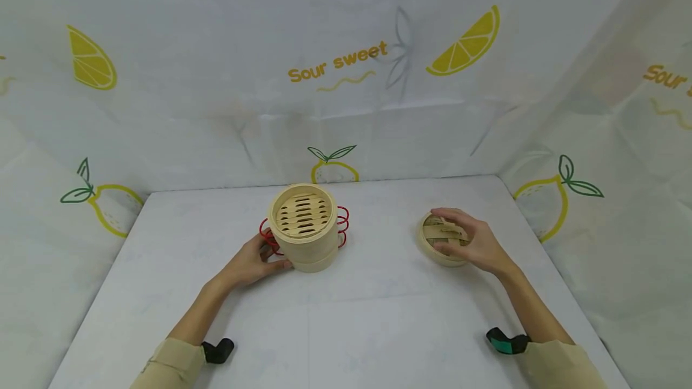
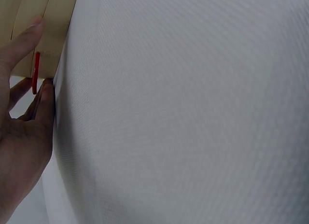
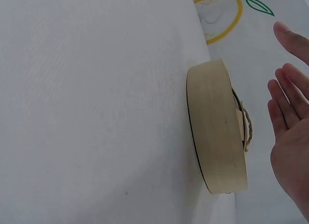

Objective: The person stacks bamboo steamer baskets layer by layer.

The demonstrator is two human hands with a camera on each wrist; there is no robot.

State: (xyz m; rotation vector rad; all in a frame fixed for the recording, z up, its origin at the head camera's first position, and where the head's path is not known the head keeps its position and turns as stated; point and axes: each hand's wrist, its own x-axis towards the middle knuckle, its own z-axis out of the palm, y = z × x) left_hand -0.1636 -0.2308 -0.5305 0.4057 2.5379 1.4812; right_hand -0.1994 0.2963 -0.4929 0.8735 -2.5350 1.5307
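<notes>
A stack of bamboo steamer baskets with red loop handles stands left of centre on the table; its top tier shows a slatted base and no lid. My left hand holds its lower left side, thumb in front and fingers round by the red handles. In the left wrist view, the thumb lies along the basket wall. To the right, a round woven bamboo lid lies flat, its cord loop on top. My right hand hovers over the lid, thumb and fingers spread; a gap shows between them in the right wrist view.
The white table runs back to a white cloth wall printed with lemons and "Sour sweet". Similar cloth hangs at both sides. A black device sits at each wrist beside a beige sleeve.
</notes>
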